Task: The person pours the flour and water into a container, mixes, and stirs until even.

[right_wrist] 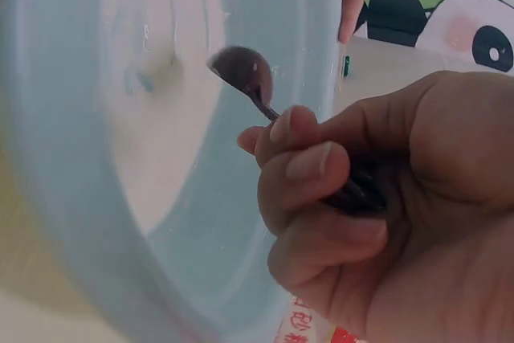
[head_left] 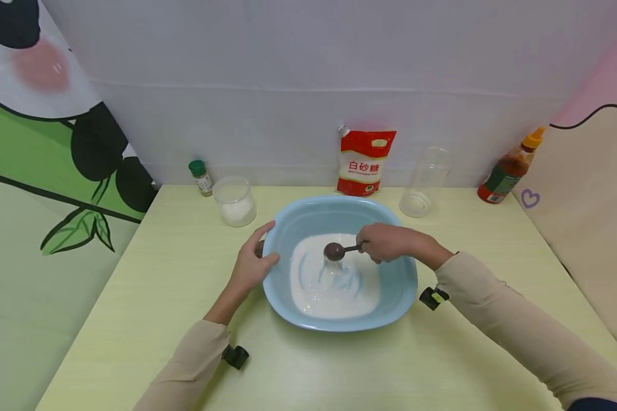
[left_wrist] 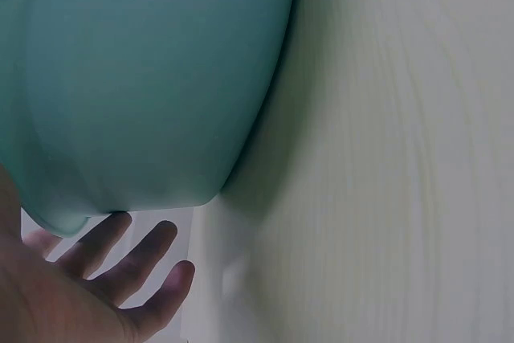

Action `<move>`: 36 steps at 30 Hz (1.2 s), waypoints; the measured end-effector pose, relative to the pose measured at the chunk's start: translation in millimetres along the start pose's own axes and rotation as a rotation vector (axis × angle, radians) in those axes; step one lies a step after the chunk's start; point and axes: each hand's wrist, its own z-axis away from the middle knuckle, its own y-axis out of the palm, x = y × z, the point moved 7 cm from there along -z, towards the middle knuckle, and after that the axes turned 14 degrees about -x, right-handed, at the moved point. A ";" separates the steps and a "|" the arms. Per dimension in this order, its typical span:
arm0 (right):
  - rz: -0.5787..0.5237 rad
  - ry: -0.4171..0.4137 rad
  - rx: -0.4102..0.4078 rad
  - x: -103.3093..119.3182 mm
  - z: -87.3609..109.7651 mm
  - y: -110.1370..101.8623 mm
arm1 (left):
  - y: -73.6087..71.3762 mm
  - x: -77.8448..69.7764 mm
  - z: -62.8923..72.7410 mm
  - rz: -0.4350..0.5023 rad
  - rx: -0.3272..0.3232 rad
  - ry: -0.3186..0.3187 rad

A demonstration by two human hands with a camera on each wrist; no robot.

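A light blue plastic basin stands on the table with a thin layer of milky white liquid across its bottom. At its left side my left hand holds the rim, thumb over the edge; in the left wrist view the fingers spread along the outside wall. My right hand grips the handle of a dark brown spoon with a deep round bowl, held over the liquid. In the right wrist view its fingers curl round the handle, and the bowl faces the liquid.
Behind the basin stand a green-capped small bottle, a clear cup of white contents, a red and white sugar pouch, a clear glass and an orange-capped sauce bottle. Fabric walls border the table.
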 end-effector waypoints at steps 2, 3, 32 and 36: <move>-0.113 0.039 0.001 -5.8 1.7 -1.5 | 0.0 -0.4 -0.2 0.000 -0.001 -0.001; -0.173 0.053 -0.004 -8.7 2.6 -2.6 | -0.1 -0.5 -0.4 0.000 -0.002 -0.001; -1.058 0.275 -0.191 -44.1 17.3 -4.1 | 1.3 -0.5 -1.5 0.002 0.006 0.012; -0.967 0.250 -0.245 -47.2 20.8 -5.7 | 1.5 0.2 -1.0 0.008 0.007 0.015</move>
